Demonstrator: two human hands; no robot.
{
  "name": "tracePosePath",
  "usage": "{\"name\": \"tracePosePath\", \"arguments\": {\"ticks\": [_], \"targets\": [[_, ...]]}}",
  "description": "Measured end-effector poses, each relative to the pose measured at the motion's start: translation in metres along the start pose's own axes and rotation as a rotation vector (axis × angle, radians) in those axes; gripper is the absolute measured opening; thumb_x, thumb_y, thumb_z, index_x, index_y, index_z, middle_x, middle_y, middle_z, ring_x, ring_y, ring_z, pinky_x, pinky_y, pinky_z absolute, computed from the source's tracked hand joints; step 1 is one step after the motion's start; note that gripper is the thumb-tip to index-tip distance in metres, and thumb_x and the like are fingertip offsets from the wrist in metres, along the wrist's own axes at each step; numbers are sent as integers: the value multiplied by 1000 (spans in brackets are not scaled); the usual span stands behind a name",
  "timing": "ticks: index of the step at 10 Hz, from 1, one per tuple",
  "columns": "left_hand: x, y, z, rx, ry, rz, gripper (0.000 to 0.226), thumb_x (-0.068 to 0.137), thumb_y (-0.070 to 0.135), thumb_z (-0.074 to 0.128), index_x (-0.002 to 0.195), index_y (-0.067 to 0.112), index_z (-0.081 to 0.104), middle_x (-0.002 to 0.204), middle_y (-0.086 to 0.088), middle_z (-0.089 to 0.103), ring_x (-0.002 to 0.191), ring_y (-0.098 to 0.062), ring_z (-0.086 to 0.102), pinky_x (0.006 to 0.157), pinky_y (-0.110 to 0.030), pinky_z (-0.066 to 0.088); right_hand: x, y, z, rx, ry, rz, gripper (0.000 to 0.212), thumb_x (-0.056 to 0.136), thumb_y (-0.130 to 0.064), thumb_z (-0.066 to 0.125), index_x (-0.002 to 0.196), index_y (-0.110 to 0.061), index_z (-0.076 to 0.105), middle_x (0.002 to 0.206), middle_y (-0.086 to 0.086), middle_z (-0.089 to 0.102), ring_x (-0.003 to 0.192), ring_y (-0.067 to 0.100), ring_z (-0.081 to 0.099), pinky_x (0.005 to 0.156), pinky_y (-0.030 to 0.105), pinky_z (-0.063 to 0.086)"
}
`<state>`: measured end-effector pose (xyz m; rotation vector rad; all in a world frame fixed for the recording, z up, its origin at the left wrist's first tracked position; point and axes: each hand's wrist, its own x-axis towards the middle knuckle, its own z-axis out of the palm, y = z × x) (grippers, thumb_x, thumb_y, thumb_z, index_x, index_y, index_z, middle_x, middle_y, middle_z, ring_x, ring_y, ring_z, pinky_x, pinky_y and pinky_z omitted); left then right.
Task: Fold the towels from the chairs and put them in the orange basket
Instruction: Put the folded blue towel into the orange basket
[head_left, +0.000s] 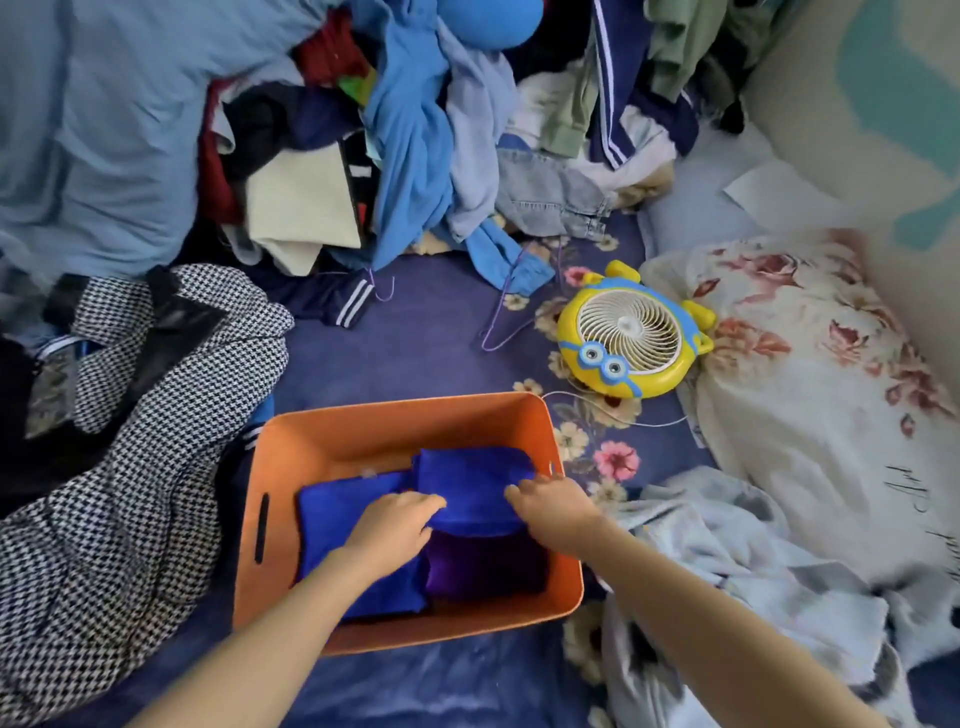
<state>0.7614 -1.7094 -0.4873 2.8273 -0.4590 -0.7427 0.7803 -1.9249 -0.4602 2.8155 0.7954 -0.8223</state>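
Note:
The orange basket (395, 421) sits on the blue flowered bed sheet in front of me. Inside it lie a folded blue towel (337, 519) on the left, a folded purple towel (488, 566) at the near right, and another folded blue towel (467, 480) resting partly on top of the purple one. My left hand (392, 527) grips the near left edge of that upper blue towel. My right hand (550, 506) holds its right edge, over the basket's right wall. Both forearms reach in from the bottom of the view.
A big heap of clothes (363, 130) fills the back. A houndstooth garment (156, 415) lies left of the basket. A yellow toy-faced fan (631, 332) with its cord, a purple wire hanger (498, 332), a floral pillow (810, 374) and a pale blanket (727, 561) lie to the right.

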Motion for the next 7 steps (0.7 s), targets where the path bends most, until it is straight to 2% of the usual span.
{"name": "tracePosePath", "arguments": {"ticks": [1,2,3,4,5,6,7], "targets": [[2,-3,45,84,-187,65,23,88,10,48,109,9,56,111,-8,63,107,-29,56,80,-37,45,21,-22,45,-132,-192,-83,34,95,-7,40,129,-7,43,129,15,53,120,33,49,94,39,40],[4,4,60,188,-202,213,21,62,14,76,76,13,61,74,-1,65,74,-19,63,56,-25,47,31,-28,70,-148,-313,-71,34,96,-10,43,130,-8,44,132,16,48,121,34,46,94,41,41],[8,4,78,240,-191,264,20,62,14,75,79,12,64,78,-4,65,78,-20,62,56,-25,47,34,-30,83,-110,-400,-52,37,96,-11,44,133,-9,42,137,16,40,125,34,40,96,43,41],[9,8,85,224,-229,263,25,73,15,69,98,12,67,98,-7,64,97,-22,58,71,-28,47,36,-31,94,-42,-476,-15,37,96,-11,42,133,-8,43,141,17,35,126,35,39,100,44,40],[9,9,104,285,-410,228,34,95,11,38,126,7,52,133,-13,45,125,-29,37,95,-40,35,35,-32,104,9,-518,20,35,97,-11,36,131,-7,46,142,17,33,126,35,39,104,44,37],[9,7,107,265,-437,201,40,98,14,32,136,12,44,149,-10,30,137,-26,26,105,-41,28,34,-33,112,10,-542,30,36,97,-10,34,131,-5,46,141,18,33,127,35,37,105,44,34],[-2,9,94,212,-443,142,44,98,13,29,141,15,37,155,-7,19,142,-24,15,109,-42,25,27,-36,112,14,-526,64,35,96,-11,34,128,-4,48,138,19,40,126,35,36,108,44,32]]}}
